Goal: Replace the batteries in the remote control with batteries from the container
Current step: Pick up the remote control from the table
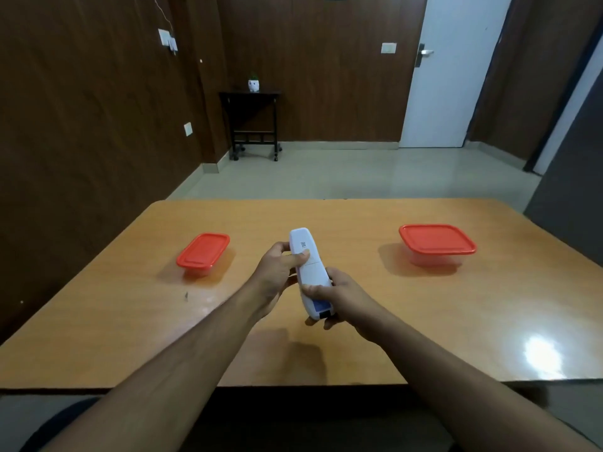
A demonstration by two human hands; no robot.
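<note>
Fingers [305, 256] of our left hand [277, 265] clamp the remote [310, 272] near its far end; our right hand [339, 295] grips the near end, holding it back-up above the worktop [130, 321]. We judge the cover not yet off (both containers [437, 244] remain lidded), so nearly everything is left.

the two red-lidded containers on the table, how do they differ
The left container looks smaller and narrower than the right container. The left one sits angled, its long side running away from the camera; the right one lies broadside. Both have red lids shut over clear bases, and neither hand touches them.
</note>
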